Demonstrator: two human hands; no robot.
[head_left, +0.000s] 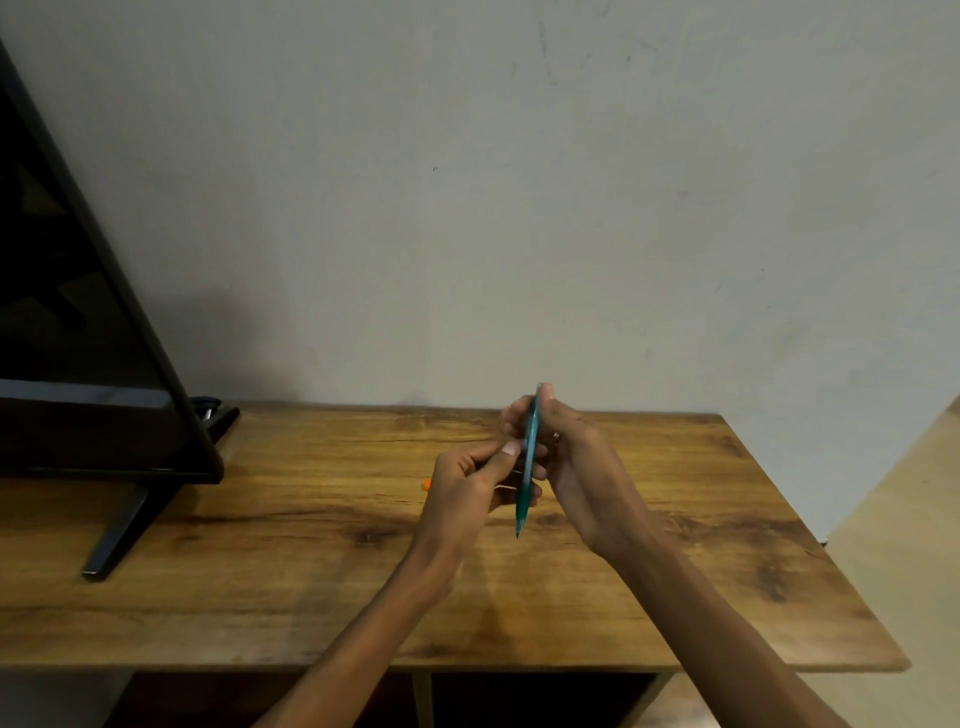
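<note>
A plain, pale grey-green wall (467, 182) is seen across the whole upper part of the view, marked with faint scuffs and small dark specks. Against it a wooden table (234, 587) is set, its top finished in a warm brown grain with darker knots. At the left end of the top a black flat screen (67, 322) is stood, dark, and is carried on a slanted black foot (122, 535). Under the front edge, dark open compartments (535, 699) are parted by a wooden upright (423, 699). A light beige floor (904, 545) is shown to the right. Soft, even light is cast, and a dim shadow is thrown on the wall beside the screen.
</note>
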